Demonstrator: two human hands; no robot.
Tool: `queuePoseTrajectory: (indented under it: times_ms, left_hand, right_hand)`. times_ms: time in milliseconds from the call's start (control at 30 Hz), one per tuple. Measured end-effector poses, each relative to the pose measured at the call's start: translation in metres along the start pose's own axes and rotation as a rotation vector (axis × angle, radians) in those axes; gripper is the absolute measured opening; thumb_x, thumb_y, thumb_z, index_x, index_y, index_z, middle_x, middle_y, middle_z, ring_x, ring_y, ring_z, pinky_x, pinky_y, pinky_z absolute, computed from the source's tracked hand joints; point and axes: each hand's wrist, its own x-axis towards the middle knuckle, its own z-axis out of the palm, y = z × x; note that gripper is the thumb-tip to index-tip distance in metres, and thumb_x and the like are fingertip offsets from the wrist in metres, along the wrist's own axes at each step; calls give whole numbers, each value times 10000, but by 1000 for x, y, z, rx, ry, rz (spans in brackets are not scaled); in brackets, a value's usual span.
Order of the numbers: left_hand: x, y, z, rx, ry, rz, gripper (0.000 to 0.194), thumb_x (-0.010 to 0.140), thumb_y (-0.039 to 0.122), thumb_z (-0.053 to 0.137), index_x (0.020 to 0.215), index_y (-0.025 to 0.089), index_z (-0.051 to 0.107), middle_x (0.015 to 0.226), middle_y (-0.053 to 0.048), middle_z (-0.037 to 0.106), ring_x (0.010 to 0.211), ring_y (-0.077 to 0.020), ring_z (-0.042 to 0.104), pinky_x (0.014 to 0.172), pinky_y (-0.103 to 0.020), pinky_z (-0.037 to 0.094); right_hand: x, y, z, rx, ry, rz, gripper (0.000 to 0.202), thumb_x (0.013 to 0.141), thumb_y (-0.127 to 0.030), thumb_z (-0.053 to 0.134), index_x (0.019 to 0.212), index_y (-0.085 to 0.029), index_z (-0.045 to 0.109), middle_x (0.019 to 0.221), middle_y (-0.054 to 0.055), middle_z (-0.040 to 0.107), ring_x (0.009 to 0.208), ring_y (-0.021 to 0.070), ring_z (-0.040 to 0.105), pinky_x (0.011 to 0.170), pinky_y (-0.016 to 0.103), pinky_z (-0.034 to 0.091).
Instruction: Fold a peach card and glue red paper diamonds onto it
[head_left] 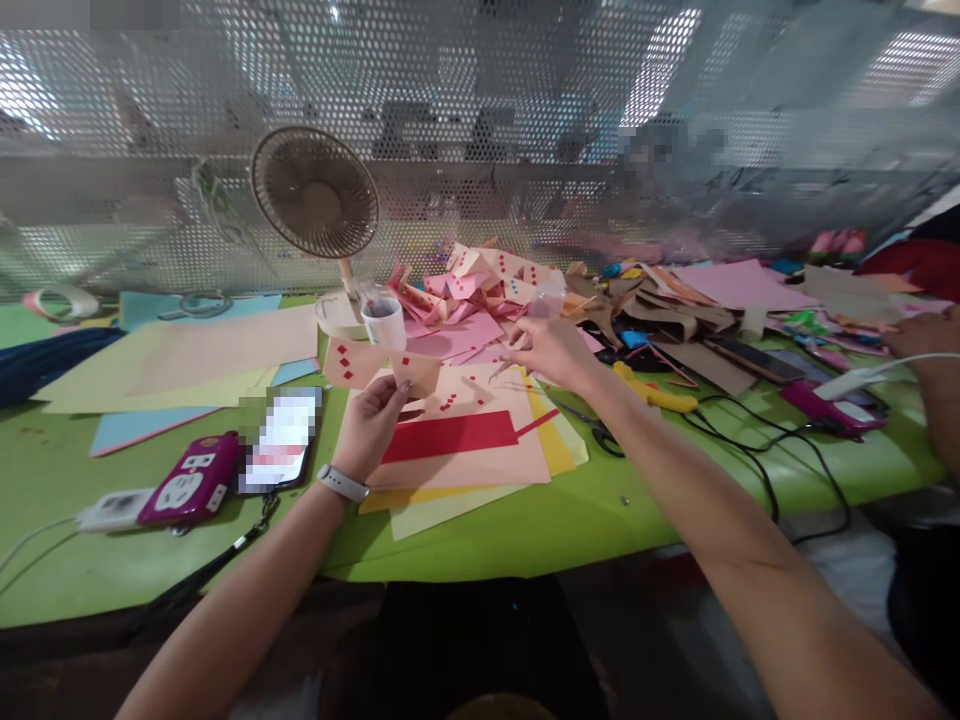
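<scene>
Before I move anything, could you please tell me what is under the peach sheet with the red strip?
Beneath the peach sheet, edges of a golden-yellow sheet and a pale yellow sheet show, above the green table. Whatever its middle covers cannot be seen.

Passage: tabletop (592,520) before scissors (596,428) | blocking: held paper (356,362) (raised), white cup (383,325)

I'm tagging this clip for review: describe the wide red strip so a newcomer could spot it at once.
On the green table, front and centre, lies a pale pink sheet. The wide red strip lies across it, near the left hand. It is far broader than the narrow red strip at its right end.
</scene>
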Motion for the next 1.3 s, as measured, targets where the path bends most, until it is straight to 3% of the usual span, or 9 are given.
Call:
queuePoseTrajectory:
  times_ms: [167, 300, 467, 633, 800, 933, 1033, 1300]
  left_hand:
    - [0, 1, 1, -1, -6, 2, 371, 775, 492, 698, 989, 193, 647, 939, -38, 702, 900, -204, 692, 802, -375, 610]
    - [0, 1, 1, 7, -2, 0, 370, 771, 494, 700, 983, 197, 647, 938, -35, 703, 897, -203, 692, 801, -377, 610]
    - [-1, 3, 1, 0, -25, -3, 371, 785, 482, 693, 1006, 187, 653, 951, -47, 711, 916, -217, 693, 792, -379, 611]
    - [-3, 6, 3, 11, -40, -10, 392, 783, 494, 692, 1019, 184, 659, 1001, -62, 715, 941, -229, 690, 792, -373, 610]
    - [-1, 4, 4, 21, -21, -18, 426, 758, 520, 705, 1017, 184, 660, 1021, -67, 717, 954, -241, 689, 794, -382, 611]
    - [-1, 2, 3, 18, -16, -32, 416, 752, 519, 713, 996, 186, 663, 995, -63, 720, 936, -239, 697, 793, -384, 611]
    - [-1, 3, 4, 21, -28, -35, 404, 772, 506, 700, 1023, 191, 670, 971, -57, 725, 920, -228, 703, 814, -382, 605]
    - [-3, 4, 7, 33, -43, -48, 426, 788, 491, 691, 1077, 178, 671, 1009, -75, 727, 946, -240, 698, 812, -384, 606]
  right_hand:
    - [5, -1, 8, -82, 29, -64, 309, 750, -333, 752, 1004, -193, 647, 909, 75, 717, 859, 239, 648, 672, 285, 412]
    - [13, -3, 17, -45, 36, -70, 381, 739, -375, 749, 1055, -199, 629, 848, 55, 720, 821, 227, 654, 666, 277, 415]
    - [18, 1, 41, 55, 72, -46, 185, 832, -363, 602, 849, -191, 668, 810, 48, 729, 754, 182, 662, 656, 252, 430]
    - [6, 11, 58, 54, 57, 16, 238, 875, -368, 533, 824, -210, 704, 839, 56, 751, 853, 208, 689, 728, 264, 457]
    - [-2, 20, 61, 265, 38, 60, 214, 838, -391, 610, 775, -203, 691, 692, 34, 727, 765, 204, 703, 686, 257, 495]
    - [-2, 28, 75, 658, 36, 107, 296, 818, -489, 632, 900, -209, 681, 757, 30, 735, 727, 193, 712, 631, 262, 546]
    - [-2, 34, 89, 857, 19, 122, 395, 757, -582, 667, 865, -202, 671, 745, 35, 726, 727, 201, 711, 641, 288, 574]
    - [1, 37, 101, 1010, -11, 188, 454, 676, -601, 732, 832, -180, 657, 692, 42, 711, 673, 195, 707, 570, 266, 574]
